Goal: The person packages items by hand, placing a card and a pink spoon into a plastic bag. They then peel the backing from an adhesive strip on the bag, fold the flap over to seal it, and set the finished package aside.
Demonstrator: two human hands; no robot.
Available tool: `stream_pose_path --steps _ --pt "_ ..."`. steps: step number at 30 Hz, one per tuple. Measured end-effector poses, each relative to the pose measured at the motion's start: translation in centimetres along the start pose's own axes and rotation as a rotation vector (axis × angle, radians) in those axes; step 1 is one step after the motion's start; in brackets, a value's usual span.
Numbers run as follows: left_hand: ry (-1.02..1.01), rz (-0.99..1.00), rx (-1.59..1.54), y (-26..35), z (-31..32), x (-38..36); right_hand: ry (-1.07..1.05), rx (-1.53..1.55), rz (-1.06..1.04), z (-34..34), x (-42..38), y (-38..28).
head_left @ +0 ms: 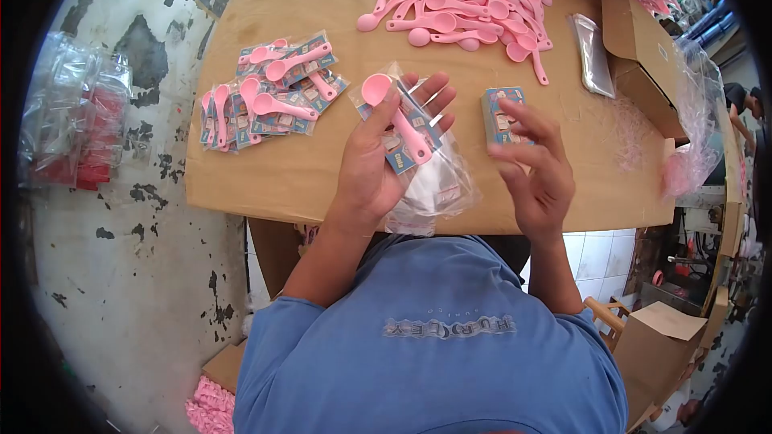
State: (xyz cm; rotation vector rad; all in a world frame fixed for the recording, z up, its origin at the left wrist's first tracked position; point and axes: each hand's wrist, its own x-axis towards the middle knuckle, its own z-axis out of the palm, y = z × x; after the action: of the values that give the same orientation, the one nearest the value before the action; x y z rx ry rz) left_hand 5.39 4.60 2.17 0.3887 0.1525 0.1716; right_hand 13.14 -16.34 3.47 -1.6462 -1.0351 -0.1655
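Note:
A pink plastic spoon (411, 135) lies over a blue printed card (400, 160), with clear plastic about them, in my left hand (370, 157). The thumb presses on the spoon's neck while the fingers spread behind. Below it, several clear plastic bags (440, 185) reach to the table's near edge. My right hand (537, 169) is raised to the right with fingers apart and slightly curled, holding nothing visible. Right at its fingertips stands a stack of blue printed cards (494, 96), partly hidden by the hand.
A large heap of pink spoons (458, 0) covers the far side of the brown table (322, 185). To the left lie bagged spoons with cards (269, 100). A clear plastic packet (593, 56) and an open cardboard box (643, 64) are at the right. Plastic packs (80, 104) hang left.

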Motion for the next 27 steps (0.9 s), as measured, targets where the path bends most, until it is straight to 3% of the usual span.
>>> stream_pose_path --steps 3,6,10,12,15,16,19,23,26,27 --pt "-0.01 -0.051 0.059 -0.3 0.8 -0.4 -0.074 -0.387 -0.093 0.8 1.7 -1.1" --pt "-0.026 -0.122 0.091 -1.3 1.6 -0.6 -0.111 -0.38 -0.252 2.2 1.9 0.1" --pt "-0.038 -0.165 0.051 -1.6 0.9 -0.7 -0.083 -0.173 -0.253 1.4 2.7 0.1" --pt "0.029 -0.085 0.167 -1.3 0.2 -0.6 -0.049 0.023 -0.171 0.4 2.8 0.0" --pt "-0.048 -0.01 0.413 -0.8 0.5 -0.8 -0.02 0.214 0.225 -0.2 1.9 -1.0" --pt "-0.17 0.025 0.479 -0.7 0.4 -1.0 0.002 0.303 0.237 0.5 1.9 -0.7" --pt "-0.156 -0.006 0.675 -0.9 1.8 -1.7 -0.014 0.415 0.489 1.1 1.0 -0.4" --pt "-0.038 0.089 0.86 -1.9 0.4 -1.3 0.016 0.474 0.603 2.5 -0.4 0.0" --pt "0.009 0.129 0.954 -2.2 1.2 -1.9 0.038 0.318 0.614 2.5 -0.7 -0.4" --pt "0.035 0.166 0.974 -2.5 1.5 -2.1 0.098 0.167 0.474 2.6 -0.6 -0.2"
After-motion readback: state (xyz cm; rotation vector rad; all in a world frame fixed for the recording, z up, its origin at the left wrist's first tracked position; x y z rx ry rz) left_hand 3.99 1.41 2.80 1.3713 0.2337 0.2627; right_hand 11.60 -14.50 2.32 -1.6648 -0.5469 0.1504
